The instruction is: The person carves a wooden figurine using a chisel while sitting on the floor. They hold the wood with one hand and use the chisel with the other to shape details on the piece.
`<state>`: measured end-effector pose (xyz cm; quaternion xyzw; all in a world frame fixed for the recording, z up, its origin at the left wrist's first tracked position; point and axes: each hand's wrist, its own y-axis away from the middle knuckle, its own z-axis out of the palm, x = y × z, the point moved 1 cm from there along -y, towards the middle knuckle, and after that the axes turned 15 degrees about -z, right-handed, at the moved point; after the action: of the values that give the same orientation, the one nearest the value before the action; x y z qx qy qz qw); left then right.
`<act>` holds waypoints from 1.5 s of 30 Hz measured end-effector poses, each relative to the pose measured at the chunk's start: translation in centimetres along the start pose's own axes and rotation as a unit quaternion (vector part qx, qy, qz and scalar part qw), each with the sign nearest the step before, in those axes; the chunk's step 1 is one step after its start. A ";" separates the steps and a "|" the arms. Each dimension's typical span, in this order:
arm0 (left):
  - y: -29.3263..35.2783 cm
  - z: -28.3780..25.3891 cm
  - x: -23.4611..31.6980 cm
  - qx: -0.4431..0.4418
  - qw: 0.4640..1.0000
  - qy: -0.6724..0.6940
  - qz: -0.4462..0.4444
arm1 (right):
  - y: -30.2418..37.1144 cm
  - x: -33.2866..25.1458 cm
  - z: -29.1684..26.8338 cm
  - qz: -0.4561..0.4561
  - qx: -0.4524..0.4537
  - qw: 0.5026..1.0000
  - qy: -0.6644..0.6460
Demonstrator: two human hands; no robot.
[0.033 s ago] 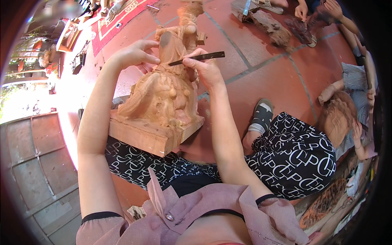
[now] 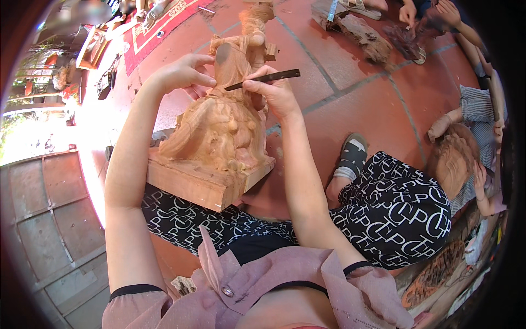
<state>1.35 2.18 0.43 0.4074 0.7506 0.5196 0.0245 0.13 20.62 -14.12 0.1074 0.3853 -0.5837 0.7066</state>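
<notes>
A tan wood carving (image 2: 203,129) with draped, rounded forms rises from a thick wooden block (image 2: 189,181) tilted across my lap. My right hand (image 2: 276,93) pinches a thin dark carving tool (image 2: 274,77) between thumb and fingers. The tool's left tip meets the wood just below a smooth, cut oval face on the upper part. My left hand (image 2: 186,77) is at the carving's left side, fingers spread and curved. Its thumb and index fingertip reach the wood near the tool's tip. The far sides of the carving are hidden.
Rough driftwood-like wood (image 2: 359,35) lies on the red tiled floor (image 2: 307,109) at the far right. Another person's hands (image 2: 405,13) work on dark wood beyond it. At right, a person in striped clothing holds a carved wooden piece (image 2: 452,159). A red mat (image 2: 164,24) lies far left.
The carving tool's tip has shifted very slightly left and down along the wood, with my right hand following. My left hand stays practically in place.
</notes>
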 end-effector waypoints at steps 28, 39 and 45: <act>-1.1 -0.3 -0.7 0.008 1.000 -0.012 0.008 | -1.0 0.1 0.2 0.013 0.016 0.998 0.058; -0.2 -0.4 0.1 0.029 0.998 -0.060 0.022 | -0.9 0.6 -1.5 -0.064 0.140 0.987 0.035; 2.5 0.6 2.5 0.202 0.967 0.017 0.156 | -1.6 -3.9 3.7 -0.097 0.018 0.981 0.170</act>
<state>1.39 4.51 3.11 0.5069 0.7675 0.3615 -0.1525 0.11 20.81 -8.53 0.1797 0.4977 -0.6296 0.5689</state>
